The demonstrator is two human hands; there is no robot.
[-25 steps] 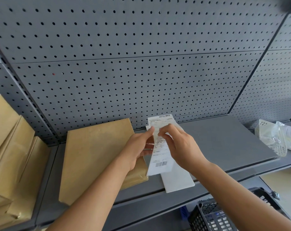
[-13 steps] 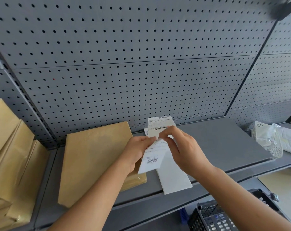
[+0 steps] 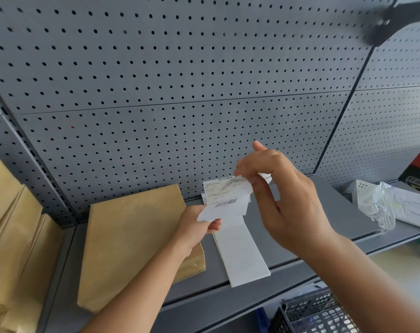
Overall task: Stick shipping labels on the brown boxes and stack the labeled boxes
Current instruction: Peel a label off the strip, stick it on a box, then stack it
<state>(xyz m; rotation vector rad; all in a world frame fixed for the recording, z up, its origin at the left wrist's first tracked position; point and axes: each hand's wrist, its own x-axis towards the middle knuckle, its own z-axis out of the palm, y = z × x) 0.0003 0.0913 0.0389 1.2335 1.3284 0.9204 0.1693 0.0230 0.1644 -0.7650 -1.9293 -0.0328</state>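
A shipping label (image 3: 224, 203) is pinched above the grey shelf (image 3: 307, 227), its lower corner clamped in the left hand (image 3: 199, 227), its upper edge in the right hand (image 3: 281, 200), beside a brown box (image 3: 132, 241) lying flat.

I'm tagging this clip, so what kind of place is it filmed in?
Probably a packing or stockroom area: a grey pegboard wall behind a metal shelf, brown boxes laid on it, and a barcoded shipping label in the person's hands.
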